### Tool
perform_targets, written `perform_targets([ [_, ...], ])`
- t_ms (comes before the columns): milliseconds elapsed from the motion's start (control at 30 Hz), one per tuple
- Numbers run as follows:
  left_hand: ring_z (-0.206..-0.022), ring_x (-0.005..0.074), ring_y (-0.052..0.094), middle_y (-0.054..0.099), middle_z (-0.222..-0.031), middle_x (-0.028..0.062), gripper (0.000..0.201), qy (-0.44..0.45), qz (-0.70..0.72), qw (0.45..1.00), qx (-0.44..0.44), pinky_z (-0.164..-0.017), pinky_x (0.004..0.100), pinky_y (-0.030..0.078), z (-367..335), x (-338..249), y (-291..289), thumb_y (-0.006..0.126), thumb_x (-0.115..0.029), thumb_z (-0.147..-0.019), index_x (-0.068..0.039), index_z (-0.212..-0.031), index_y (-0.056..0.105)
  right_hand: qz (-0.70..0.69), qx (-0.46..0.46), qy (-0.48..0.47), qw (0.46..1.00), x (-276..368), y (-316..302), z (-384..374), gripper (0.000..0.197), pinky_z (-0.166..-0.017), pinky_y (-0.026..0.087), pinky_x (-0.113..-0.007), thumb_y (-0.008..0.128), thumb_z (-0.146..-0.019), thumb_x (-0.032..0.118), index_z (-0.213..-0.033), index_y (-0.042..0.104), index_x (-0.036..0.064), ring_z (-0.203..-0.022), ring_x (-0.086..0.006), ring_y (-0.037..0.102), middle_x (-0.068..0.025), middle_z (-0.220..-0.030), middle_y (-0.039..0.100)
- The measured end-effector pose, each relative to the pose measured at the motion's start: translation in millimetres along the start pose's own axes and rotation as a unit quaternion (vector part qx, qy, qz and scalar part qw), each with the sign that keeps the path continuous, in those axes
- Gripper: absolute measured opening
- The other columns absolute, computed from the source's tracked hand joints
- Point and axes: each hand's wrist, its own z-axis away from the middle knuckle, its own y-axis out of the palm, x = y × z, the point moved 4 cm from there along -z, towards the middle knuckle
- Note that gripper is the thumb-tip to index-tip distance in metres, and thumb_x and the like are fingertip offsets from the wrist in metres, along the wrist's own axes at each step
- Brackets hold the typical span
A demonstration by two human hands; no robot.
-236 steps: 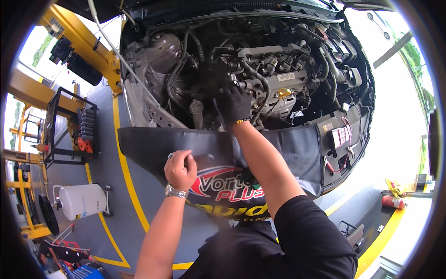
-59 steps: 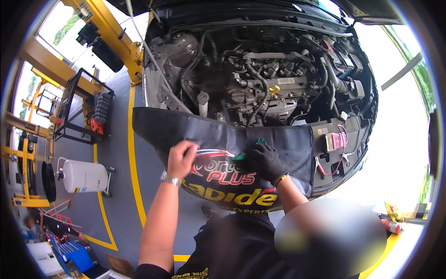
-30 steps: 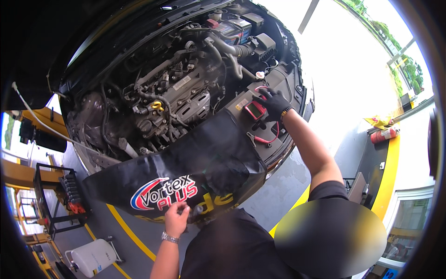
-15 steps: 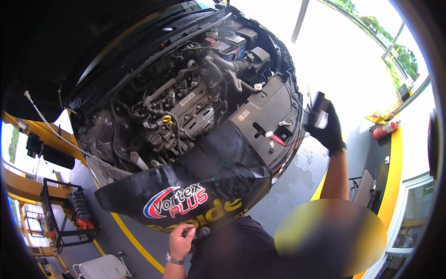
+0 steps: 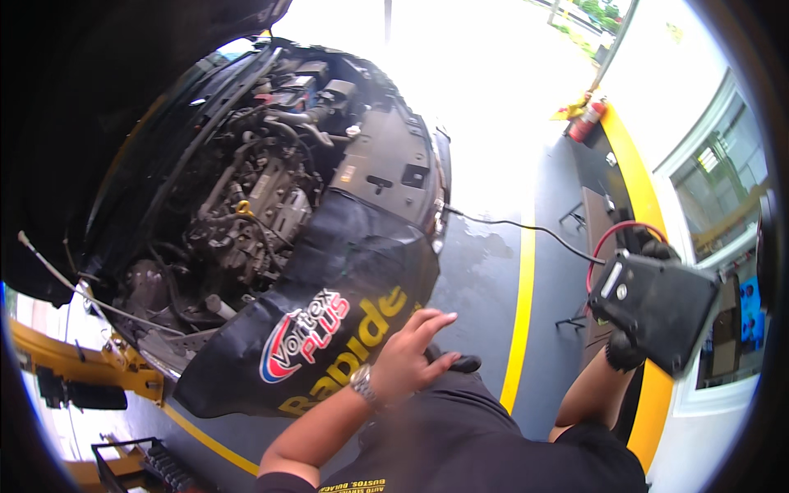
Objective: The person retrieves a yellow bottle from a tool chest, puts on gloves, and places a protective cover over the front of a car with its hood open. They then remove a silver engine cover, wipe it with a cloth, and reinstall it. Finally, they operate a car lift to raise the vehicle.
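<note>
A: What surrounds the person in the head view?

B: A workshop: grey floor (image 5: 485,304) with yellow lines, a red fire extinguisher (image 5: 588,122) near the white wall at the right, and a yellow steel beam (image 5: 107,357) at the lower left. Daylight washes out the top.

A: And the car?

B: It fills the left half with its bonnet (image 5: 123,74) raised, so the engine (image 5: 263,197) shows. A black cover (image 5: 382,238) with printed lettering drapes over part of the front edge.

A: Where is the right hand (image 5: 623,345)?

B: Out at the right, well apart from the car, in a black glove. It grips a black rectangular device (image 5: 662,308), tilted, its back toward us.

A: Any leads on it?

B: A red cable (image 5: 606,237) loops beside its upper left corner. A black cable (image 5: 538,228) runs leftward over the floor area to the car's front edge; I can't tell where it ends.

A: The left hand (image 5: 415,353)?

B: Bare, fingers loosely extended and thumb apart, with nothing visible in its grasp. It is in front of the cover's lower edge, with a metal watch (image 5: 363,382) on the wrist.
</note>
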Motion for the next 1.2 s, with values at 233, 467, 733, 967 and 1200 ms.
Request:
perform_targets([
  [233,-0.116,0.0371,0.059,0.036,-0.151,0.016,0.098,-0.023,-0.028,0.981,0.192,-0.095,0.0413,0.051,-70.3,-13.6,156.2,0.08,-0.042,-0.076,-0.018,-0.154,0.026,0.297,-0.205,-0.055,0.931,30.3,-136.5,121.9,0.084,-0.113,0.031,-0.056,0.064,-0.082,0.06,-0.139,0.045,0.0006,-0.129,-0.038,0.05,-0.0192,-0.136,0.054],
  [467,-0.091,0.0204,0.069,0.073,-0.098,0.013,0.028,-0.103,0.306,0.741,0.589,-0.084,0.033,0.053,-80.7,-12.9,343.8,0.062,-0.024,-0.097,-0.005,-0.116,0.068,-0.347,-0.052,-0.059,0.935,-2.2,-117.0,62.9,0.053,-0.117,0.007,-0.067,0.052,-0.096,0.042,-0.132,0.052,0.0025,-0.128,-0.0464,0.046,-0.0202,-0.122,0.056],
  [733,-0.077,0.0085,0.059,0.061,-0.09,0.0032,0.03,-0.281,0.613,0.685,0.277,-0.068,0.0258,0.051,-261.0,6.0,337.6,0.062,-0.022,-0.098,-0.003,-0.12,0.053,-0.343,-0.071,0.188,0.918,-211.2,-199.1,66.8,0.093,-0.083,0.055,-0.047,0.069,-0.075,0.067,-0.132,0.048,-0.0037,-0.094,-0.0294,0.064,-0.0217,-0.11,0.061],
  [967,-0.09,0.014,0.055,0.056,-0.105,0.0084,0.046,-0.085,0.298,0.946,-0.099,-0.079,0.0284,0.048,-365.5,52.6,336.6,0.067,-0.025,-0.096,0.003,-0.127,0.047,-0.399,-0.164,0.221,0.875,-287.2,-137.6,-53.2,0.107,-0.099,0.05,-0.041,0.065,-0.074,0.077,-0.14,0.041,-0.0031,-0.123,-0.0264,0.055,-0.0152,-0.133,0.054],
  [1200,-0.112,0.0283,0.053,0.055,-0.123,0.0197,0.046,-0.095,0.384,0.915,-0.083,-0.1,0.0372,0.04,-472.9,147.4,348.8,0.038,-0.031,-0.107,0.005,-0.133,0.05,-0.318,-0.092,0.187,0.925,-354.6,-80.4,-155.3,0.113,-0.112,0.034,-0.045,0.036,-0.079,0.089,-0.144,0.033,-0.0035,-0.129,-0.0315,0.047,-0.0172,-0.143,0.045],
])
